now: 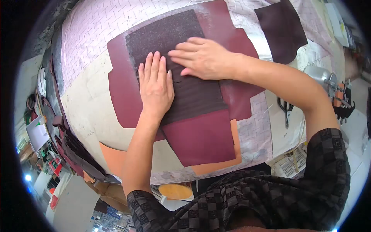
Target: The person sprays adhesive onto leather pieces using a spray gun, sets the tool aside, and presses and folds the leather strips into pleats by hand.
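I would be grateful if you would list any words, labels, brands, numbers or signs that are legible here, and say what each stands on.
No text can be read for certain.
Shirt: small repeated marks in its checks, too small to read.
Printed cloth: fine repeated marks, too small to tell whether they are letters.
Maroon pieces and dark piece: no lettering visible.
Clutter at far left: too small and blurred.

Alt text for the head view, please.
A person's bare left hand and right hand, palms down, fingers extended, are over a dark rectangular sheet overlapping smooth maroon pieces. Black-handled scissors lie rightward on the pale work surface.
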Available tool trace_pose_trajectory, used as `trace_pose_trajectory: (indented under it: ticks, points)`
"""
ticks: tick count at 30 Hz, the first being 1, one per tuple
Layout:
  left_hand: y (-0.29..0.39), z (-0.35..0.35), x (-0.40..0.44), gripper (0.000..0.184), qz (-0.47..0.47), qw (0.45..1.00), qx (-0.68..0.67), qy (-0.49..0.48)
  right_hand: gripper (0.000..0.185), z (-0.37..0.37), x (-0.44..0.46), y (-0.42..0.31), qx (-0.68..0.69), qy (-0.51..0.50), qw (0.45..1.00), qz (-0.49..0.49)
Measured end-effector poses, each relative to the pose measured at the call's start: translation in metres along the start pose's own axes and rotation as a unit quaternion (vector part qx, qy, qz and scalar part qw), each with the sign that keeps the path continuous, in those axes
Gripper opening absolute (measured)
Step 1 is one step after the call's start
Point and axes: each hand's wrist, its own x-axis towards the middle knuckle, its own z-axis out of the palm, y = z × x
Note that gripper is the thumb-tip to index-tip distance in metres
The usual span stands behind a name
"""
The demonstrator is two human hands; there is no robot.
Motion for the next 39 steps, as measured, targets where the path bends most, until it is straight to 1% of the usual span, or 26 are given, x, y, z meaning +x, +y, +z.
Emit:
trace_pose_trajectory:
  ticks: [3, 5, 6, 7, 8, 9, 10, 11, 13, 16, 17, 19, 20, 22, 23, 24, 25, 26, 27, 28, 30, 32, 34, 36, 37, 39]
  points:
    - [-0.002, 0.005, -0.007, 0.045, -0.017, 1.0, -0.021, 0.002, 0.043, -0.014, -0.026, 0.008, -0.023, 0.019, 1.0, -0.004]
    - [-0.006, 0.005, -0.007, 0.05, -0.024, 0.995, -0.097, 0.026, 0.036, -0.024, -0.03, 0.015, -0.001, 0.032, 0.999, 0.014]
    - [-0.008, 0.002, -0.006, 0.059, -0.044, 0.981, -0.179, 0.065, 0.029, -0.022, -0.024, 0.016, 0.034, 0.069, 0.996, 0.044]
    - [-0.013, -0.001, -0.004, 0.062, -0.047, 0.979, -0.171, 0.096, 0.029, -0.021, -0.01, 0.011, 0.032, 0.068, 0.996, 0.042]
    - [-0.02, -0.006, -0.001, 0.066, -0.047, 0.977, -0.163, 0.127, 0.026, -0.014, 0.009, 0.004, 0.078, 0.098, 0.988, 0.093]
    - [-0.027, -0.013, 0.002, 0.07, -0.067, 0.982, -0.127, 0.125, 0.023, -0.007, 0.03, -0.002, 0.124, 0.129, 0.973, 0.144]
    - [-0.037, -0.016, 0.004, 0.071, -0.08, 0.982, -0.126, 0.119, 0.019, 0.006, 0.048, -0.006, 0.137, 0.164, 0.966, 0.144]
    - [-0.047, -0.018, 0.006, 0.073, -0.092, 0.982, -0.124, 0.11, 0.019, 0.017, 0.062, -0.009, 0.138, 0.167, 0.965, 0.148]
    - [-0.065, -0.019, 0.01, 0.076, -0.09, 0.983, -0.129, 0.09, 0.017, 0.029, 0.081, -0.012, 0.067, 0.092, 0.974, 0.196]
    - [-0.076, -0.019, 0.012, 0.078, -0.097, 0.987, -0.123, 0.038, 0.015, 0.028, 0.086, -0.008, 0.062, 0.06, 0.979, 0.186]
    - [-0.076, -0.019, 0.011, 0.077, -0.089, 0.989, -0.111, 0.042, 0.015, 0.028, 0.085, -0.008, 0.063, 0.058, 0.979, 0.185]
    - [-0.076, -0.024, 0.013, 0.077, -0.081, 0.991, -0.098, 0.047, 0.013, 0.027, 0.08, -0.006, 0.048, 0.119, 0.986, 0.108]
    - [-0.077, -0.027, 0.016, 0.07, -0.086, 0.99, -0.1, 0.058, 0.013, 0.028, 0.079, -0.005, 0.047, 0.12, 0.986, 0.108]
    - [-0.083, -0.027, 0.019, 0.063, -0.091, 0.988, -0.104, 0.068, 0.013, 0.027, 0.077, -0.006, 0.119, 0.127, 0.978, 0.119]
    - [-0.093, -0.026, 0.021, 0.052, -0.065, 0.99, -0.118, 0.045, 0.013, 0.027, 0.078, -0.006, 0.119, 0.127, 0.977, 0.12]
    - [-0.098, -0.027, 0.024, 0.042, -0.039, 0.99, -0.132, 0.021, 0.013, 0.027, 0.081, -0.008, 0.13, 0.118, 0.97, 0.168]
    - [-0.1, -0.029, 0.025, 0.042, -0.038, 0.99, -0.132, 0.02, 0.013, 0.028, 0.082, -0.008, 0.141, 0.109, 0.96, 0.215]
    - [-0.103, -0.031, 0.027, 0.034, -0.046, 0.989, -0.141, 0.017, 0.013, 0.03, 0.084, -0.005, 0.141, 0.11, 0.96, 0.216]
    - [-0.104, -0.033, 0.03, 0.027, -0.054, 0.987, -0.149, 0.014, 0.013, 0.033, 0.085, 0.001, 0.135, 0.105, 0.969, 0.179]
    - [-0.108, -0.034, 0.032, 0.027, -0.053, 0.987, -0.149, 0.013, 0.013, 0.036, 0.085, 0.006, 0.129, 0.101, 0.976, 0.144]
    - [-0.116, -0.033, 0.033, 0.023, -0.032, 0.987, -0.156, -0.002, 0.013, 0.04, 0.083, 0.008, 0.15, 0.114, 0.972, 0.139]
    - [-0.119, -0.03, 0.032, 0.025, -0.008, 0.991, -0.136, 0.0, 0.012, 0.042, 0.082, 0.01, 0.17, 0.127, 0.968, 0.133]
    - [-0.118, -0.029, 0.033, 0.026, 0.017, 0.993, -0.116, 0.003, 0.014, 0.042, 0.079, 0.014, 0.14, 0.149, 0.976, 0.077]
    - [-0.115, -0.029, 0.031, 0.029, 0.082, 0.996, -0.036, 0.02, 0.02, 0.041, 0.075, 0.02, 0.128, 0.137, 0.981, 0.047]
    - [-0.112, -0.029, 0.03, 0.029, 0.083, 0.996, -0.037, 0.02, 0.026, 0.041, 0.073, 0.023, 0.117, 0.123, 0.985, 0.017]
    - [-0.106, -0.034, 0.026, 0.036, 0.144, 0.987, 0.073, 0.008, 0.029, 0.039, 0.072, 0.03, 0.084, 0.11, 0.99, -0.019]
